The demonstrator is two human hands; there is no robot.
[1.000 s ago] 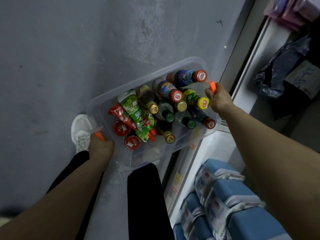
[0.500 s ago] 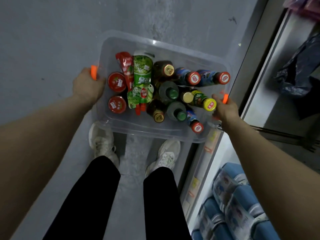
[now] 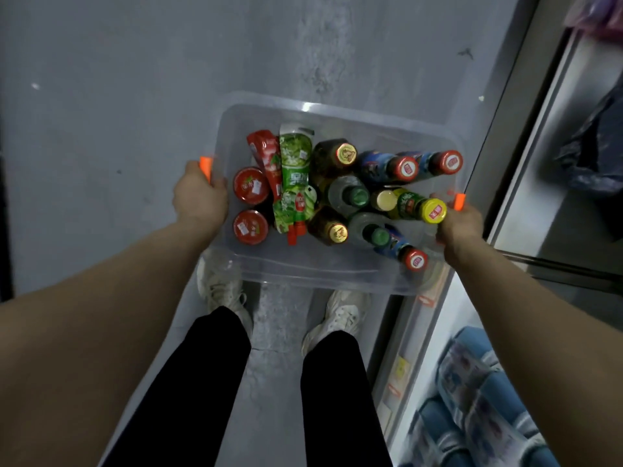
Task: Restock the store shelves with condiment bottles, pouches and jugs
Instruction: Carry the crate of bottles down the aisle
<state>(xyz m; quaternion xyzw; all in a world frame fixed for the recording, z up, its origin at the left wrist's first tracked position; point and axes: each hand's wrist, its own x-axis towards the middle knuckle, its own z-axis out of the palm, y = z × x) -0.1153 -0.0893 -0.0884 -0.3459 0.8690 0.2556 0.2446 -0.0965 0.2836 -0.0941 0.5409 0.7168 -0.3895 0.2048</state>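
Clear bin [image 3: 337, 274] w/ bottles and pouches held above floor, left hand [image 3: 199, 197] gripping left edge, right hand [image 3: 460, 227] gripping right edge.

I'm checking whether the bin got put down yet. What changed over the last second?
The clear bin swung from a tilted position by the shelf edge to level in front of the person, above both shoes. The contents shifted slightly with it. Left hand and right hand kept their grip on the orange handles throughout; nothing was taken out or set down.
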